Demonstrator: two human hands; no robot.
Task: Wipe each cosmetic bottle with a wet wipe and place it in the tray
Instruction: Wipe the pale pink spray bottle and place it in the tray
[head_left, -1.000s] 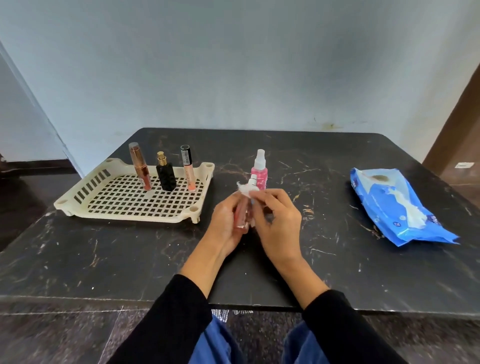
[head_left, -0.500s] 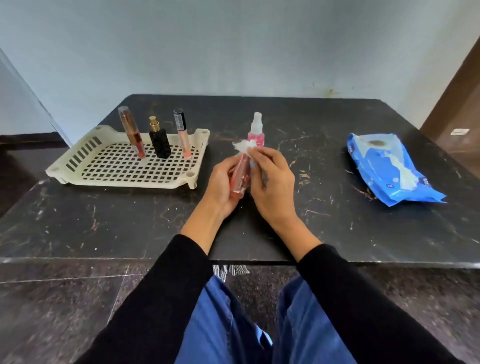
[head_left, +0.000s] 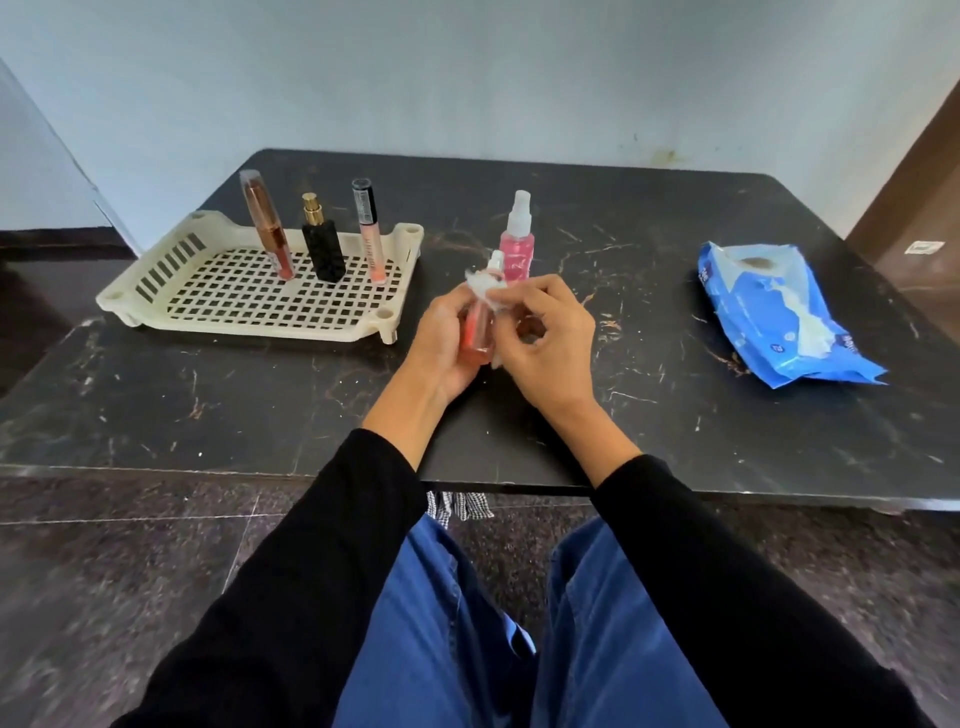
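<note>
Holding a small orange-red spray bottle (head_left: 479, 326) upright above the tabletop (head_left: 260, 405), the left hand (head_left: 447, 343) curls its fingers round the clear body, whose white cap pokes out on top. The right hand (head_left: 545, 343) pinches a crumpled white wet wipe (head_left: 485, 288) against the bottle's neck. Just behind stands a pink spray bottle (head_left: 517, 244). A cream slotted tray (head_left: 156, 275) to the left carries three upright items: a rose-gold tube (head_left: 267, 228), a black perfume bottle (head_left: 322, 244) and a lip-gloss tube (head_left: 370, 234). A blue wipe pack (head_left: 779, 322) lies far right.
</note>
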